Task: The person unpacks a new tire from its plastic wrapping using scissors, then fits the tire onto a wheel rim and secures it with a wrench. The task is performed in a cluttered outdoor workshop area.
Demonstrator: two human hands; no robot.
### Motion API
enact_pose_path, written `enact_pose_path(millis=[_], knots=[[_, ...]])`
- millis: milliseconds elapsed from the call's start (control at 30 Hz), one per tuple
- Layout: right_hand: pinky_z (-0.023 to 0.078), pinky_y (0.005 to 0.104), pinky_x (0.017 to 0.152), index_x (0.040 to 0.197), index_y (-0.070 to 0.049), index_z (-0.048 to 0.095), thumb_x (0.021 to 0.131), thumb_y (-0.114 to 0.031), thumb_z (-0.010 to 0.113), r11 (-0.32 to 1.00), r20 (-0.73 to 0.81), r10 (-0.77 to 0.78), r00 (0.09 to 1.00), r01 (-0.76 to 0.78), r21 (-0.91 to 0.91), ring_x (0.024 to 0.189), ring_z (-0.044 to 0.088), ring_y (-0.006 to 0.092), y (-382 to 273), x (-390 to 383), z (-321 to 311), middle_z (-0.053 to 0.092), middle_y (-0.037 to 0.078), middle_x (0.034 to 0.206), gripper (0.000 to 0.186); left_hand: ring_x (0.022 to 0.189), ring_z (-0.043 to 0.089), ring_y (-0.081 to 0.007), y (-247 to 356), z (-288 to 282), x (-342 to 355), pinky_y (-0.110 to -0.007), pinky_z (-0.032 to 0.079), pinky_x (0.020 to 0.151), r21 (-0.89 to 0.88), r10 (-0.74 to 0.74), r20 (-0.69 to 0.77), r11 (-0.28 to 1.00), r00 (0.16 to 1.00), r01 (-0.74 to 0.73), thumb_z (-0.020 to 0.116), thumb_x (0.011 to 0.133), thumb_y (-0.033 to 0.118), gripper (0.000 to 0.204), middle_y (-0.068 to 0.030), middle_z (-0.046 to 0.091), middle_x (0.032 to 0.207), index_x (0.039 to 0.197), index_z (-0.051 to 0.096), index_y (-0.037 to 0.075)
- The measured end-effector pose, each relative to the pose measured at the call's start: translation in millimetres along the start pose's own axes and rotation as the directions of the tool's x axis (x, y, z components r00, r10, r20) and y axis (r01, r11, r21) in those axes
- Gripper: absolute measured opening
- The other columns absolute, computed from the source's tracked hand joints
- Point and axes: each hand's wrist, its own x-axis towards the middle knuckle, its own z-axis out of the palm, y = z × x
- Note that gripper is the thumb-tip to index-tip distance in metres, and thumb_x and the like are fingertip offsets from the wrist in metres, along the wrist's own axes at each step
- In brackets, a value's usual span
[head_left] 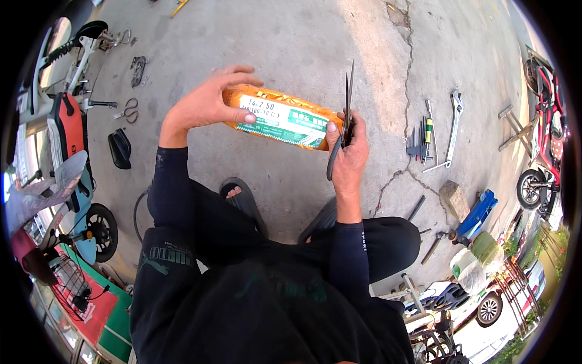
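Note:
An orange plastic package with a white and green label lies crosswise between my hands above the concrete ground. My left hand grips its left end, thumb across the label and fingers curled over the top. My right hand is closed on the right end of the package and on black scissors, whose long blades point upward beside the package's end, nearly together. Part of the scissors is hidden by my fingers.
Wrenches, screwdrivers and hex keys lie to the right, near a blue jack and a block. Small scissors and a black part lie left. Scooters stand at both sides. A car is lower right.

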Motion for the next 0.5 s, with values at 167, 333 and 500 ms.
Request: enact_pose_path(millis=[167, 333, 500], knots=[[0.051, 0.0388, 0.086, 0.123, 0.000, 0.060, 0.088, -0.030, 0.076, 0.998, 0.017, 0.000, 1.000, 0.001, -0.066, 0.099, 0.066, 0.0310, -27.5, 0.2, 41.8, 0.068, 0.016, 0.106, 0.049, 0.139, 0.041, -0.0302, -23.6, 69.3, -4.9, -0.041, 0.031, 0.116, -0.521, -0.422, -0.511, 0.845, 0.749, 0.120, 0.050, 0.096, 0.065, 0.080, -0.0204, 0.041, 0.149, 0.148, 0.039, 0.005], [0.051, 0.0355, 0.087, 0.127, 0.000, 0.055, 0.093, -0.025, 0.070, 0.965, 0.260, -0.076, 0.963, 0.005, 0.263, 0.102, 0.066, 0.0270, -36.5, -9.3, 68.9, 0.067, 0.015, 0.110, 0.045, 0.118, 0.061, -0.0244, -4.2, 80.0, 11.9, -0.042, 0.051, 0.103, -0.966, -0.116, -0.162, 0.221, 0.980, -0.134, 0.022, 0.104, 0.060, 0.071, -0.0158, 0.061, 0.127, 0.145, 0.042, 0.006], [0.052, 0.0317, 0.074, 0.132, 0.000, 0.047, 0.104, -0.048, 0.046, 0.672, 0.542, 0.161, 0.824, -0.494, 0.551, 0.083, 0.065, 0.0190, -26.5, -13.5, 5.0, 0.063, 0.010, 0.096, 0.055, 0.104, 0.067, -0.0231, 4.7, 86.7, 18.1, -0.039, 0.054, 0.095, -0.982, -0.144, -0.145, 0.139, 0.979, -0.125, 0.025, 0.106, 0.051, 0.061, -0.0142, 0.066, 0.116, 0.137, 0.050, 0.004]])
